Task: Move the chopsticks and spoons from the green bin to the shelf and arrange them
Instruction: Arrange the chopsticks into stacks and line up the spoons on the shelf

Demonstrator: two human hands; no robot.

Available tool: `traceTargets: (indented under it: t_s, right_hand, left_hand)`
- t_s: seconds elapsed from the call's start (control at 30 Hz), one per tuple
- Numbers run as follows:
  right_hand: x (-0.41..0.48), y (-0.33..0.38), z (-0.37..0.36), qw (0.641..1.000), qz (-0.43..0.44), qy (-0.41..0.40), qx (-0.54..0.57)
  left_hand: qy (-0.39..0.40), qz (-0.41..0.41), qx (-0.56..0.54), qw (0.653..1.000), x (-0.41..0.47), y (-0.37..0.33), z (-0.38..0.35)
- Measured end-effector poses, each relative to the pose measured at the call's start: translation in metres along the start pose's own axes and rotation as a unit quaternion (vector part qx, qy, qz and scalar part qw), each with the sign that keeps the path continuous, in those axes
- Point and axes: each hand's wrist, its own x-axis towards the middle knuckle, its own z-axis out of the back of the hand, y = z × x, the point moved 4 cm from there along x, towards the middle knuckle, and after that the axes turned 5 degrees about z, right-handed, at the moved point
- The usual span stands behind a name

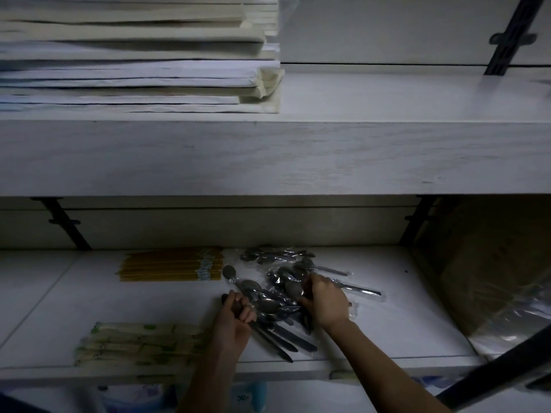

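Head view, dim light. We are working at the lower shelf point(387, 338), both hands in a loose heap of spoons point(277, 296) near its middle, most of them sleeved in clear plastic. Our left hand point(235, 320) is closing its fingers around a few dark handles at the heap's near-left edge. Our right hand point(323, 302) is pinching a spoon bowl at the heap's right side, fingers curled shut on it. More wrapped spoons are lying just behind, handles pointing right.

Chopsticks are already lying on the same shelf: a yellow bundle point(171, 265) at the back, left of the spoons, and paper-wrapped chopsticks point(140, 342) near the front edge. The green bin is not showing here.

Upper shelf: stacked folded sheets point(134, 70) at left.

Our judgement on handling: the spoons are stiff metal, weighty in a bunch, and the film sleeves are likely making them slippery. We are better off taking several by the handles together, squeezing firmly, rather than by the rounded bowls.
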Motion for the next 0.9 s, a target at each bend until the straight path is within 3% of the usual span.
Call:
traceTargets:
  t_s: [0.13,0.23,0.5,0.7,0.77,0.9]
  right_hand:
    - [0.007,-0.002,-0.001,0.999,0.008,0.017,-0.030]
    - [0.011,-0.004,0.004,1.000,0.008,0.007,0.012]
    - [0.026,-0.015,0.034,0.987,0.034,-0.085,0.134]
    - [0.022,0.011,0.073,0.947,0.114,-0.169,0.247]
    - [0.018,0.030,0.077,0.945,0.124,-0.127,0.275]
    - [0.008,0.062,0.049,0.937,0.080,0.067,0.333]
  left_hand:
    - [-0.003,0.000,0.002,1.000,0.001,0.002,0.001]
    - [-0.005,-0.005,-0.007,1.000,0.000,0.003,-0.002]
    - [-0.003,-0.021,0.007,1.000,-0.001,0.004,-0.005]
    - [0.029,-0.025,0.017,0.999,-0.005,0.006,-0.017]
    - [0.039,-0.031,0.029,0.998,-0.009,0.006,-0.022]
    - [0.041,-0.034,0.028,0.998,-0.014,0.005,-0.028]
